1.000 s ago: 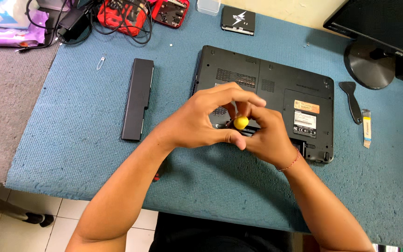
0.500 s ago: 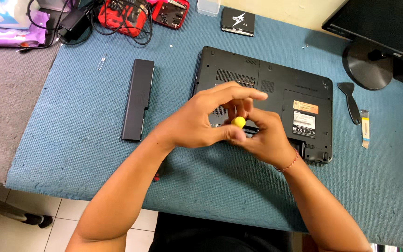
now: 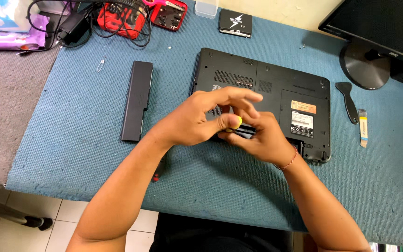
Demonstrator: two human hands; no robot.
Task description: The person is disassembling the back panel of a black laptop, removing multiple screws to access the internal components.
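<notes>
Left hand (image 3: 201, 116) and right hand (image 3: 262, 137) pinch a yellow-tipped tool (image 3: 235, 122) over upturned laptop (image 3: 276, 88); battery (image 3: 137, 100) lies left of laptop, pry tool (image 3: 348, 100) right.

Matt black plastic laptop (image 3: 276, 88), rough blue cloth mat (image 3: 85, 154), glossy monitor stand (image 3: 364, 65)

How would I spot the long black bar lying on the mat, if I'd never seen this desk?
Start at the upturned black laptop in the middle of the blue mat, under the left hand and right hand. Look to its left side: the battery pack lies there alone, apart from the laptop. It is a plain, narrow black slab, far longer than the small safety pin beside it.
</notes>
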